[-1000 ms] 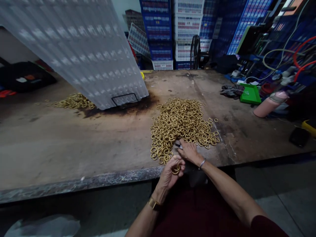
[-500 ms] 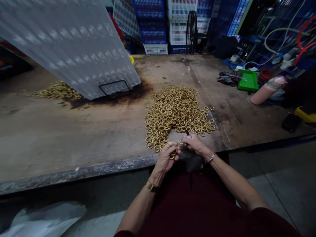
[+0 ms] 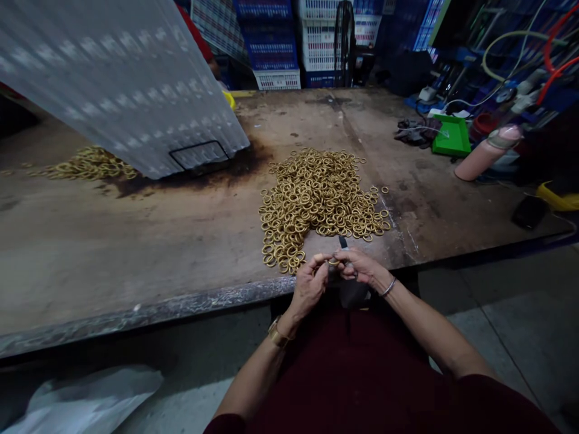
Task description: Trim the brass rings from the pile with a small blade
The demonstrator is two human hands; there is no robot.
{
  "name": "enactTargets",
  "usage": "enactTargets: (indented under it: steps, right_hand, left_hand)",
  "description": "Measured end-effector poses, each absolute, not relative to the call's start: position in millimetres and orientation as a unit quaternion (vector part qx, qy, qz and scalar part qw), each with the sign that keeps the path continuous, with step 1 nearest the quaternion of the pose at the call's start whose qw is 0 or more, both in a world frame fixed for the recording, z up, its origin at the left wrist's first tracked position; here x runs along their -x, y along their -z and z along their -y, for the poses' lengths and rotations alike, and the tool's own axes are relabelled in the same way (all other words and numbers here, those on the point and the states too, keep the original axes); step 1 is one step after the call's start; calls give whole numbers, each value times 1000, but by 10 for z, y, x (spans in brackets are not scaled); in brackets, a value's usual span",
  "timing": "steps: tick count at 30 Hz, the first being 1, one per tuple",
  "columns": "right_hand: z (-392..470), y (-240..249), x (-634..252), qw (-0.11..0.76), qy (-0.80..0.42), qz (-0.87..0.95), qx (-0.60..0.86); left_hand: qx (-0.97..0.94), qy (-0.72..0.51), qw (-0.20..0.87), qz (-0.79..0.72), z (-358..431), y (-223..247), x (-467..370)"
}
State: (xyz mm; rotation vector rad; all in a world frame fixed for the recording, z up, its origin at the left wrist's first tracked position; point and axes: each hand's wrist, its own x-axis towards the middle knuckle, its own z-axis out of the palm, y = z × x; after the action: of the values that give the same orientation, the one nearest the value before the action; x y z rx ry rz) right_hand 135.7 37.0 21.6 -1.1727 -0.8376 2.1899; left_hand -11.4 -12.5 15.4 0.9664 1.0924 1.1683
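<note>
Rings (image 3: 316, 199) are heaped on the surface (image 3: 136, 241) just beyond both hands, left (image 3: 310, 283) and right (image 3: 362, 268), pinched together on one ring (image 3: 333, 261).

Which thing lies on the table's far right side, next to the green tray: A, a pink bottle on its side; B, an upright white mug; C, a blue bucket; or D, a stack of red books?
A: a pink bottle lies on its side just right of the green tray at the table's far right.
</note>
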Motion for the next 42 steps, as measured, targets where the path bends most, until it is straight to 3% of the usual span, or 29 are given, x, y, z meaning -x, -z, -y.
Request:
enactTargets:
  steps: [6,13,20,26,34,42]
  right_hand:
    - [-313,-220,-1324,238,-831,266,426]
    - [-198,-101,-1257,331,-666,410,528]
    - [-190,-20,-1280,327,-582,507,546]
    - [-232,-66,-1301,322,-493,567,576]
    - [-264,-27,-1441,323,-468,570,594]
    - [-93,-72,-1609,143,-266,788,536]
  left_hand:
    - [-493,-516,512,-478,120,-65,101]
    - [-351,-479,646,-480,177,-90,81]
    - [-255,-488,704,-449,166,-81,22]
    - [-272,-449,719,-455,179,-102,-40]
    - [-291,-456,704,-461,210,-140,-118]
    - [-325,-450,677,-483,186,-75,-116]
